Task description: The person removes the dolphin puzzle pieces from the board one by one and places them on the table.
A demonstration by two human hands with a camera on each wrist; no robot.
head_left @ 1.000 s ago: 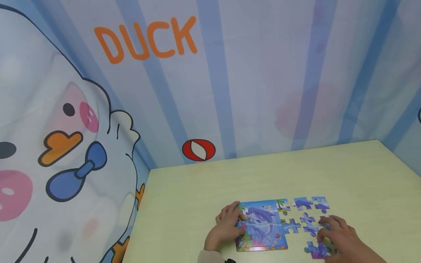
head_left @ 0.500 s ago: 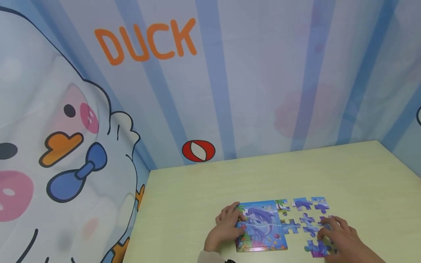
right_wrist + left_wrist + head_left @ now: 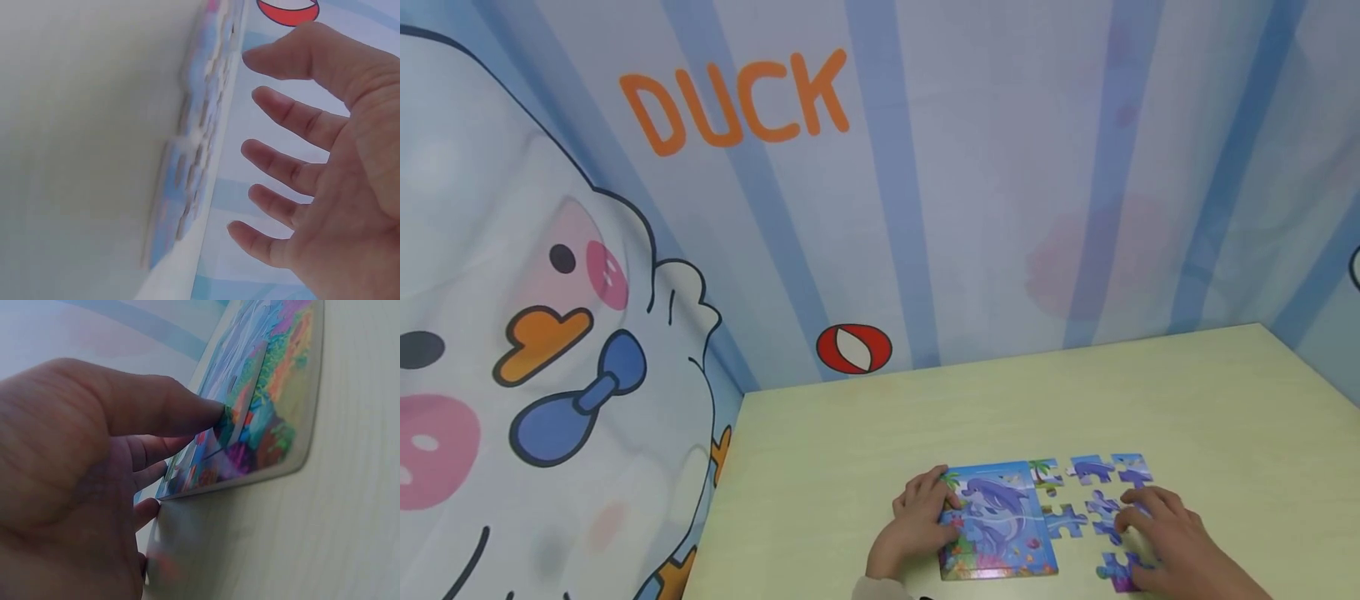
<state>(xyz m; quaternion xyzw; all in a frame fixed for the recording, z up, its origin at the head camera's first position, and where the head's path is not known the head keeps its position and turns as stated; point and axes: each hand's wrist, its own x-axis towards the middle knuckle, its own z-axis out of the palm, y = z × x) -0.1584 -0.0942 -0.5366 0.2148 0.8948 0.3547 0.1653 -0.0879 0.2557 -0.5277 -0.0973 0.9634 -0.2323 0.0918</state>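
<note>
A square dolphin puzzle board (image 3: 1003,517) lies flat on the table. My left hand (image 3: 917,521) rests on its left side; in the left wrist view the thumb (image 3: 169,406) touches the picture face while other fingers lie at the edge. Loose jigsaw pieces are spread right of the board: a palm-tree piece (image 3: 1042,472), a dolphin piece (image 3: 1091,469), a purple-blue piece (image 3: 1116,573) and several more. Over the right-hand pieces is my right hand (image 3: 1176,537), partly hiding them. Its fingers (image 3: 281,159) are spread with nothing between them in the right wrist view.
The pale yellow table (image 3: 850,450) extends behind and beside the puzzle. A blue-striped cloth backdrop (image 3: 985,208) with "DUCK" lettering stands along its far edge. A large printed duck (image 3: 647,433) covers the cloth at the left.
My right hand has shifted slightly left over the loose pieces, with its fingertips now over the middle column. The left hand stays on the board. The head view has tilted up a little.
</note>
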